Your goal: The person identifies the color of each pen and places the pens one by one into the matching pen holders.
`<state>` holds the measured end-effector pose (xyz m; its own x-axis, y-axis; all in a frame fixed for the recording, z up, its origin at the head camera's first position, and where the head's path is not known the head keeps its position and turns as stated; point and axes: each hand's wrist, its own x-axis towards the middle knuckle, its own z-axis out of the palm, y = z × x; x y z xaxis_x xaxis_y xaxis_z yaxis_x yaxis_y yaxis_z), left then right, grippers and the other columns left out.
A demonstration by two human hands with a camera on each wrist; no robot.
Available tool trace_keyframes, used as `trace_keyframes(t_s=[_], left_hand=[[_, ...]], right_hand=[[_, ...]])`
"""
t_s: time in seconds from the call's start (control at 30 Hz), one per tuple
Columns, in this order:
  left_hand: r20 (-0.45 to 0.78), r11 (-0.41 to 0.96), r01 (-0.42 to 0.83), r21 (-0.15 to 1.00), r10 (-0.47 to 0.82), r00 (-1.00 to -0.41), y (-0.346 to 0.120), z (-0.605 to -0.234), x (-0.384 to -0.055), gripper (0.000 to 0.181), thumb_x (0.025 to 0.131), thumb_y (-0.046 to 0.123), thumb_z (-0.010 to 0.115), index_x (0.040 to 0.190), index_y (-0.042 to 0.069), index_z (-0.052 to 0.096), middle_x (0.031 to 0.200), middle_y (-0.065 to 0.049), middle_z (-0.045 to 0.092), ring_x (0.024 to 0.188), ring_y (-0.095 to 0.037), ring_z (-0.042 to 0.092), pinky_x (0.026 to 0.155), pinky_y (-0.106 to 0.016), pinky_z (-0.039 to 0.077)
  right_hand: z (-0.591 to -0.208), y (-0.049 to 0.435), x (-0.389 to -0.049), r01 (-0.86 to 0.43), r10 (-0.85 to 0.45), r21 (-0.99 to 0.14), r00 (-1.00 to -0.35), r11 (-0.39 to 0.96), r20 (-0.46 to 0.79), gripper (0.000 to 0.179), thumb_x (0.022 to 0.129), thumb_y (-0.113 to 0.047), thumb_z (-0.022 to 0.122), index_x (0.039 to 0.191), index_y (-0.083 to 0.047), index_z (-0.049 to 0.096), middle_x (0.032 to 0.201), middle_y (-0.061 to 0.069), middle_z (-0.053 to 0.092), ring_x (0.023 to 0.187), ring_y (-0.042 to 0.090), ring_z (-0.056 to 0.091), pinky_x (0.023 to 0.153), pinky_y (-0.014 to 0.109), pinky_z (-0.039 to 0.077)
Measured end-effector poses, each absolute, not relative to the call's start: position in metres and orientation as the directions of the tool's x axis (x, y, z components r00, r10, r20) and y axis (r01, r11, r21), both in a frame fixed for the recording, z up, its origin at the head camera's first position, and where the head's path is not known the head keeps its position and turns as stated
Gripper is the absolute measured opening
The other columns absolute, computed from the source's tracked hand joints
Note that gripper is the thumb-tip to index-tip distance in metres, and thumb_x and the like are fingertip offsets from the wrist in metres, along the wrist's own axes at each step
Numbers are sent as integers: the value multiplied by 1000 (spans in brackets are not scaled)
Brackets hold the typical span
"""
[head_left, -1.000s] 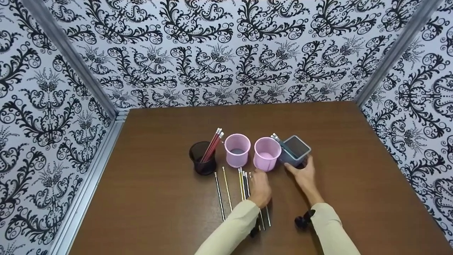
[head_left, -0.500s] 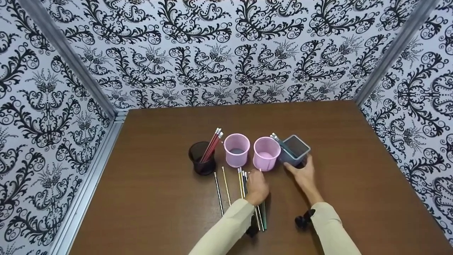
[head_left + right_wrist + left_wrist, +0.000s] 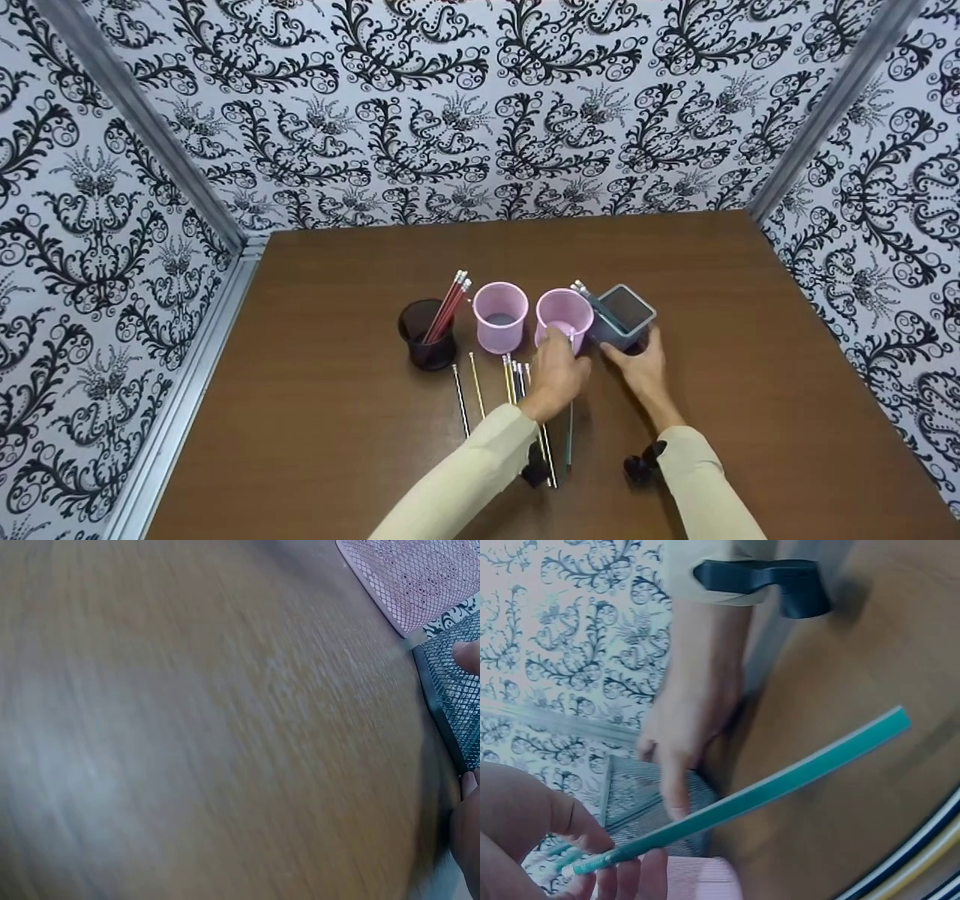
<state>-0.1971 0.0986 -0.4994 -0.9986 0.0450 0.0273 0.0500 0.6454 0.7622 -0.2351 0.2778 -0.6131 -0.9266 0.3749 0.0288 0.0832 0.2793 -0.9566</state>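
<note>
Square mesh holder — green pencils inside

At six o'clock in the head view, the left sleeve hides the lower ends of two pencils. The right-wrist view's edge cuts off the right hand at four o'clock.

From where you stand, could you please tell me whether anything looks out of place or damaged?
Nothing looks spilled or damaged. Only the grey square holder, held by the right hand, seems slightly askew, turned cornerwise to the back edge of the table.
</note>
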Motion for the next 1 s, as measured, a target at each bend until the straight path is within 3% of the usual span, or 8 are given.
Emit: trace_keyframes(t_s=[0.37, 0.53, 0.83, 1.0], left_hand=[[208, 555, 188, 810, 28, -978, 95, -459, -225, 20, 85, 8, 68, 102, 4, 58, 93, -14, 69, 92, -32, 69, 82, -43, 54], [222, 456, 192, 869, -11, -975, 96, -443, -239, 20, 85, 4, 66, 103, 5, 57, 92, -11, 69, 87, -24, 66, 79, -35, 53], [205, 322, 152, 935, -137, -969, 99, -427, -251, 24, 84, 2, 62, 107, 7, 54, 92, -7, 67, 86, -18, 62, 80, -30, 51], [188, 246, 132, 960, -220, -957, 103, -426, -254, 26, 85, 5, 61, 109, 8, 53, 91, -5, 67, 84, -15, 60, 80, -29, 51]], right_hand=[[-613, 276, -236, 94, 368, -964, -930, 247, 3, 86, 80, -11, 82, 148, 1, 31, 150, 25, 44, 141, 34, 41, 120, 44, 29], [-614, 277, -235, 63, 373, -967, -927, 246, 35, 85, 79, -8, 83, 147, 3, 33, 148, 27, 46, 139, 35, 43, 118, 43, 31], [-619, 277, -238, -2, 394, -979, -915, 203, 84, 83, 77, 2, 81, 146, 6, 34, 142, 29, 51, 132, 34, 49, 97, 11, 36], [-618, 275, -238, -5, 402, -977, -911, 214, 93, 82, 78, 0, 81, 145, 5, 35, 143, 29, 51, 133, 35, 49, 97, 10, 35]])
